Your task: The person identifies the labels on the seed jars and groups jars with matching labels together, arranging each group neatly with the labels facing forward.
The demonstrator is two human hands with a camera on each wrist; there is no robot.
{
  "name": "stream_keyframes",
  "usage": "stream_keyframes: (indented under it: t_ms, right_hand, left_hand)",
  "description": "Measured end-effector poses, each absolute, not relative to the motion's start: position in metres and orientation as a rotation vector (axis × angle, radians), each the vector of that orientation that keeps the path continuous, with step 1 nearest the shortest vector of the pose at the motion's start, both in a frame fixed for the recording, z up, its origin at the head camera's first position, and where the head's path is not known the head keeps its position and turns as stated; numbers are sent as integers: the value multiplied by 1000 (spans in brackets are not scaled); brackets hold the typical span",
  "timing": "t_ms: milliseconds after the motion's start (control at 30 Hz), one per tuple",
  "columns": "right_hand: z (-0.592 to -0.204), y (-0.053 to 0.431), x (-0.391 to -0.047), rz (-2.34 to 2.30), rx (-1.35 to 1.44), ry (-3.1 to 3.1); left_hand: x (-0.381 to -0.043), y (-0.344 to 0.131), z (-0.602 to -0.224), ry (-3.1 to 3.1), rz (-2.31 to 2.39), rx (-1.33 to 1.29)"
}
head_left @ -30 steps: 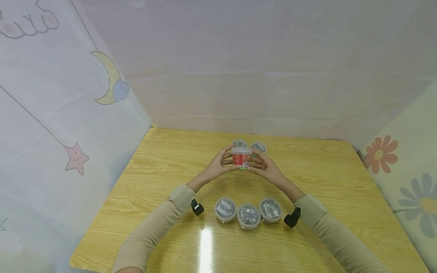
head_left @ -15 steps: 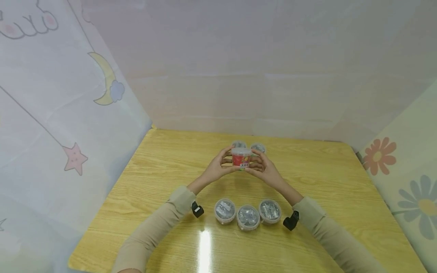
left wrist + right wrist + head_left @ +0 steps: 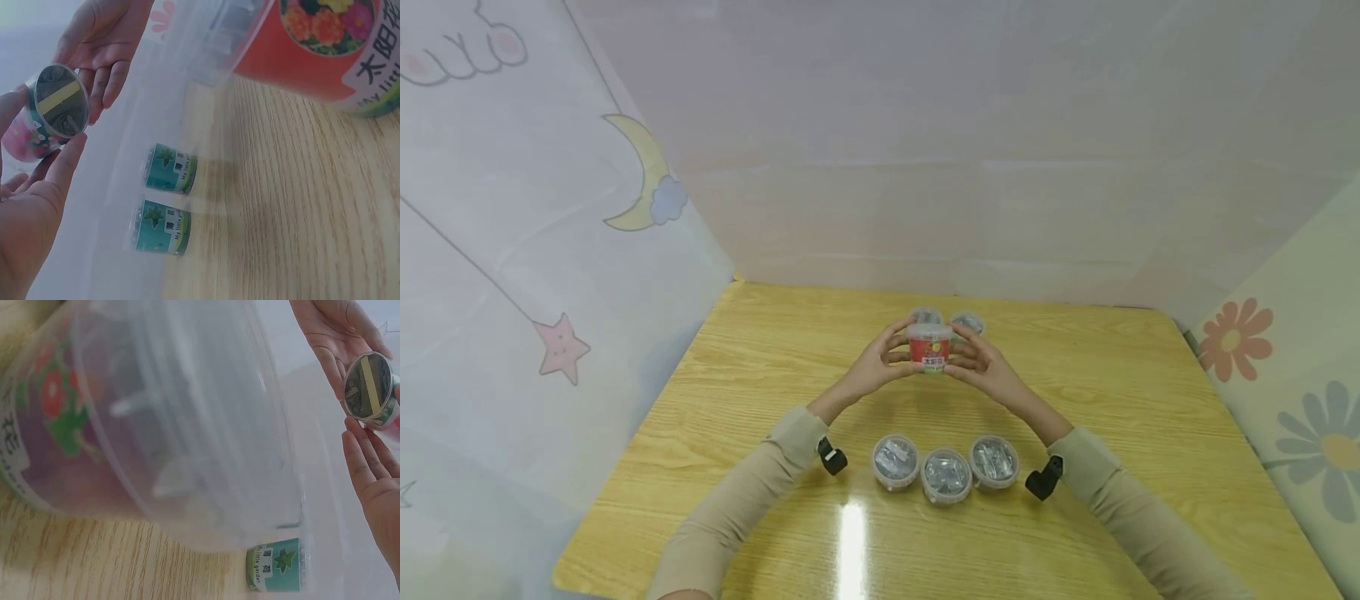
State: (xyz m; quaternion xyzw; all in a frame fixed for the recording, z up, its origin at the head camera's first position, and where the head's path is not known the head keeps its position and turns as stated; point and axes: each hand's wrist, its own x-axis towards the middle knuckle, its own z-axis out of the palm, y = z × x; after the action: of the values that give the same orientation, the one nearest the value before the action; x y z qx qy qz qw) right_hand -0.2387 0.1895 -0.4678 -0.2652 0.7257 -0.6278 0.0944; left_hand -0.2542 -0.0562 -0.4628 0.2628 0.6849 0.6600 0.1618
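Left grip (image 3: 875, 364) and right grip (image 3: 988, 371) pinch one red-labelled cup (image 3: 930, 348) between them from opposite sides, thumbs towards its base, other fingers curved around its sides; it is held up over the table (image 3: 1075, 375), label facing the person; a yellow strip crosses its dark round end in both wrist views. Behind it stand two green-labelled cups (image 3: 170, 167), side by side; nearer the person, between the forearms, three lidded cups (image 3: 946, 475) sit close together, silvery contents showing; a crescent moon (image 3: 643, 171) decorates the pale backdrop (image 3: 887, 125).
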Motion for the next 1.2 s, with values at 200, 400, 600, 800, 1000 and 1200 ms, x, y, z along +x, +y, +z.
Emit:
stream_keyframes:
  t_ms: [200,400,600,800,1000,1200]
  right_hand:
    - [-465,189,-237,-1882,-798,2117]
    - [-467,189,-238,-1879,-739,2151]
    - [-467,188,-238,-1876,-699,2162]
    - [-462,187,-240,-1829,-718,2211]
    - [-459,187,-246,-1747,-718,2283]
    - [-459,184,-251,-1699,-719,2292]
  left_hand:
    - [-250,-59,-449,1947,1827,780]
    - [-248,-60,-439,2012,1775,746]
    - [-250,-59,-443,2034,1772,733]
    - [-261,-60,-459,2036,1772,723]
    - [-265,-59,-458,1951,1824,667]
    - [-266,-56,-454,1950,1881,574]
